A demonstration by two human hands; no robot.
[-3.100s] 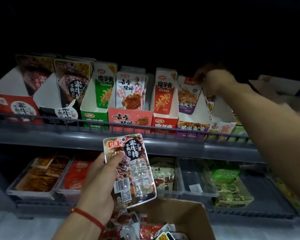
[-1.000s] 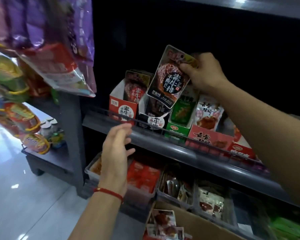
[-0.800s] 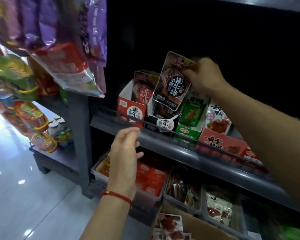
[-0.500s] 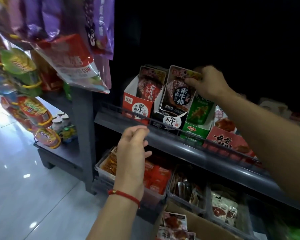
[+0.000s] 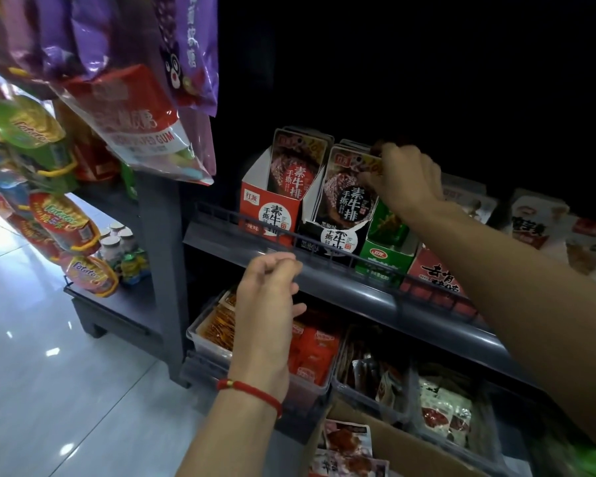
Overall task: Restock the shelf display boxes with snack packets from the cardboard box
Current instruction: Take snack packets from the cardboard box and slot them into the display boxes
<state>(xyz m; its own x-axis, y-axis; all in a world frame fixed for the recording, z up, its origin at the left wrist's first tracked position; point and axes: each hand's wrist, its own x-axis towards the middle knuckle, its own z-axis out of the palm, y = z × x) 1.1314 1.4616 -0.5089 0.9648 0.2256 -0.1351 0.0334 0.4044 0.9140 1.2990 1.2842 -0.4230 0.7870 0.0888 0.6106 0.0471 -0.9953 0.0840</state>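
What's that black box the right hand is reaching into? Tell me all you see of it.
The black display box is cardboard, with white inner walls, a cut-away front and a round white label. It stands on the upper shelf behind a rail, between a red box and a green one. The right hand holds its front packet by the top.

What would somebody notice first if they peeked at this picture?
Probably the right hand pinching the top of a dark snack packet with a black round label, seated in the black display box on the grey upper shelf. Next, the shiny purple and red hanging snack bags filling the top left, and the left hand, empty, with its red string bracelet.
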